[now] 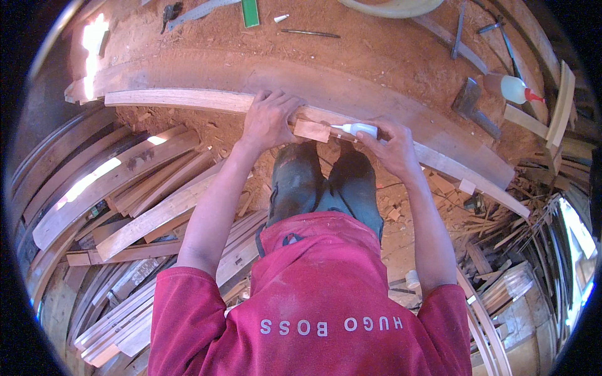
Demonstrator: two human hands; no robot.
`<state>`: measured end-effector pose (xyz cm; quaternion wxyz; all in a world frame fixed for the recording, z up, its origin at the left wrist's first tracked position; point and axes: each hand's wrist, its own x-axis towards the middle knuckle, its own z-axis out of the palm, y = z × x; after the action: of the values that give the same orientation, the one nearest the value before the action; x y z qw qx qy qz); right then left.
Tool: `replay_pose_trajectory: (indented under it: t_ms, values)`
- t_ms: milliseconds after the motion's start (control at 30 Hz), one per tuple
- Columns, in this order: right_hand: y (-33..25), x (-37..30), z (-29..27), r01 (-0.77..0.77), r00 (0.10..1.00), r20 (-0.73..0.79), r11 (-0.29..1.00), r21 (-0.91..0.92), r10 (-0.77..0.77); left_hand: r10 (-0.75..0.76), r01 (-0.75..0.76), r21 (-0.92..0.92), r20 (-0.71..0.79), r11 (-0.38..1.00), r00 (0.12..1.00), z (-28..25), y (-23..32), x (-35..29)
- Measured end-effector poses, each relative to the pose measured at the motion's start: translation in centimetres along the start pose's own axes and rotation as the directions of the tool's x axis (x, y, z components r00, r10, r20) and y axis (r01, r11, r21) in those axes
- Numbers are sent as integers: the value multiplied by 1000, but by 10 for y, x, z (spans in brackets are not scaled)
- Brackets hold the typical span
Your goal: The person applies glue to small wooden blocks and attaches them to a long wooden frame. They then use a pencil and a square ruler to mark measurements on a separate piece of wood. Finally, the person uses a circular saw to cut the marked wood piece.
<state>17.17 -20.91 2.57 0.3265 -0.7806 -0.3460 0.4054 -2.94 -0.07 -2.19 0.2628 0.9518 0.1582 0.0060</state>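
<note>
A long, pale wooden strip [188,98] runs across in front of me, over my knees. My left hand [268,120] rests on it with curled fingers, closed on the left end of a small flat wooden block [312,130]; the exact grip is partly hidden. Between the thumb and fingers of my right hand [390,145] is a small white glue bottle [361,130]. The bottle lies nearly level, its thin nozzle pointing left at the block's right edge. Whether the nozzle touches the wood I cannot tell.
A wide curved board [207,72] lies beyond the strip. Stacked wooden strips [125,188] fill the left side. At right are a hammer-like tool [467,97], a red-capped bottle [513,89] and wood offcuts [442,183]. A green piece [249,12] and a thin dark rod [310,33] lie farther off.
</note>
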Motion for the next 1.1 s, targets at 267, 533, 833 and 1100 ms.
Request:
replay_pose_trajectory:
  t_ms: [267, 533, 833, 1100]
  values:
    - [-9, 5, 4, -104, 994, 48, 992, 73, 101, 2, -2, 18, 23, 1000, 1000, -2, -1, 1]
    - [50, 7, -5, -70, 943, -274, 918, 390, 189, -44, 43, 20, 77, 999, 996, -4, 3, 6]
    - [140, 0, -136, -300, 672, -704, 954, 25, 230, -3, 2, 39, 37, 999, 999, -7, 20, 15]
    - [219, -17, -181, -229, 947, -266, 960, -162, 181, -2, 0, 25, 60, 1000, 998, -8, 28, 26]
